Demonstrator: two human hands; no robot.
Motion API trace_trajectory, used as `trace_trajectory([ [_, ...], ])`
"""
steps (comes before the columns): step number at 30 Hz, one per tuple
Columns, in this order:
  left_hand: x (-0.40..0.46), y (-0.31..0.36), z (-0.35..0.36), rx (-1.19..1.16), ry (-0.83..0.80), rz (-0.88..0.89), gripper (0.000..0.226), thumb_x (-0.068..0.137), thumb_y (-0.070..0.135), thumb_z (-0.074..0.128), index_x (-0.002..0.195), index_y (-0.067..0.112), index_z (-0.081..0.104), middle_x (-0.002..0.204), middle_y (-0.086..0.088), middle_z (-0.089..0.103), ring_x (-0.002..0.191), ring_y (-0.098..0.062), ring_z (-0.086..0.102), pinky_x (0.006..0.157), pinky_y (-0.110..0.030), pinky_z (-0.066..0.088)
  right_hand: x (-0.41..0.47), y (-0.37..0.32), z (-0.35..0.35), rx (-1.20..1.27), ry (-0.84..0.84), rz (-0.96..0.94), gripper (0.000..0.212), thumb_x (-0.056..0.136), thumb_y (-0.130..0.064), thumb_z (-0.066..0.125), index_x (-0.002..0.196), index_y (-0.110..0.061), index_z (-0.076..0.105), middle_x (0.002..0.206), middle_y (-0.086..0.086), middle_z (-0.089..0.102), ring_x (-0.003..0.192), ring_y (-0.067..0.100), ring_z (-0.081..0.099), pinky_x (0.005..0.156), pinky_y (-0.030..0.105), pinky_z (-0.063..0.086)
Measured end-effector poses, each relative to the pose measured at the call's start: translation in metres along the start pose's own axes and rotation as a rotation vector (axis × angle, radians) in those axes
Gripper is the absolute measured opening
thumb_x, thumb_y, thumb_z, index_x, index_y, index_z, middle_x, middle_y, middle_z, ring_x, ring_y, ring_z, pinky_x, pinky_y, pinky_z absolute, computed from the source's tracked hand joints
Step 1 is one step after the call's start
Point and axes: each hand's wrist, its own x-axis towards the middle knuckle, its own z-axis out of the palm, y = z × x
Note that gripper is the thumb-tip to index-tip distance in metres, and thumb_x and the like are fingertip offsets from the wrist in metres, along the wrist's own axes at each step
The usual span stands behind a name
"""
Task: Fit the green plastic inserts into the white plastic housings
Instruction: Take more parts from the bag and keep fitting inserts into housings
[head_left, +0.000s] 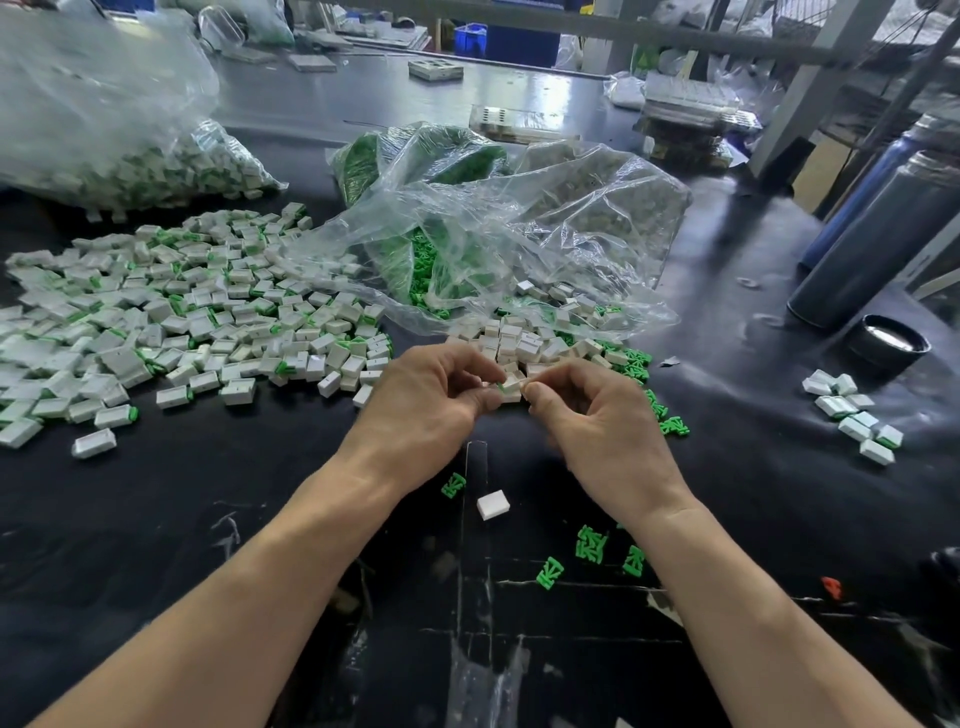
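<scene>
My left hand (431, 395) and my right hand (592, 415) meet at the table's centre, fingertips pinched together on one white housing (511, 385) with a green insert (500, 386) showing at its left end. Behind my hands lies a small heap of bare white housings (519, 338). Loose green inserts (589, 543) lie near my right forearm, and more (672, 425) to the right of that hand. A single white housing (492, 504) rests between my wrists. A wide spread of housings with green inserts in them (182, 317) covers the left side.
An open clear bag (519, 228) with green inserts lies behind the heap. A filled bag (119, 135) sits at the far left. Two dark cylinders (872, 244) and a black cap (891, 340) stand at right, near a small group of housings (852, 415). The table (208, 493) is black.
</scene>
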Motion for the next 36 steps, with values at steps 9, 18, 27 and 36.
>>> trace_trajectory([
  [9,0.012,-0.011,-0.023,0.570,0.232,-0.071,0.006,0.090,0.030,0.076,0.095,0.031,0.077,0.099,0.005,0.073,0.099,-0.020,0.067,0.098,-0.040,0.050,-0.002,-0.002,-0.004,-0.052,-0.051,0.038,0.014,0.099,-0.033,0.068,0.087,-0.028,0.072,0.080,-0.005,0.072,0.064,0.005,0.061,0.072,0.030,0.056],
  [18,0.016,-0.015,-0.046,0.666,0.430,-0.048,0.007,0.090,0.027,0.075,0.097,0.027,0.077,0.094,0.000,0.074,0.094,-0.027,0.067,0.094,-0.047,0.051,-0.002,-0.002,-0.005,-0.076,-0.068,0.051,0.015,0.099,-0.035,0.068,0.086,-0.029,0.072,0.079,-0.005,0.073,0.061,0.001,0.059,0.064,0.015,0.050],
  [27,0.016,-0.018,-0.047,0.625,0.412,0.047,0.015,0.092,0.019,0.073,0.107,0.022,0.075,0.107,-0.001,0.064,0.101,-0.023,0.062,0.091,-0.035,0.048,-0.002,-0.001,-0.004,-0.097,-0.091,0.066,0.014,0.099,-0.037,0.068,0.088,-0.030,0.072,0.080,-0.006,0.073,0.060,0.001,0.060,0.067,0.021,0.053],
  [36,0.001,0.007,-0.045,0.300,-0.619,-0.068,0.012,0.081,0.026,0.086,0.086,0.033,0.077,0.081,0.009,0.073,0.076,-0.012,0.067,0.075,-0.030,0.054,0.000,0.002,-0.005,-0.123,-0.130,0.097,0.017,0.098,-0.042,0.068,0.086,-0.030,0.072,0.079,-0.008,0.073,0.061,0.003,0.061,0.069,0.028,0.054],
])
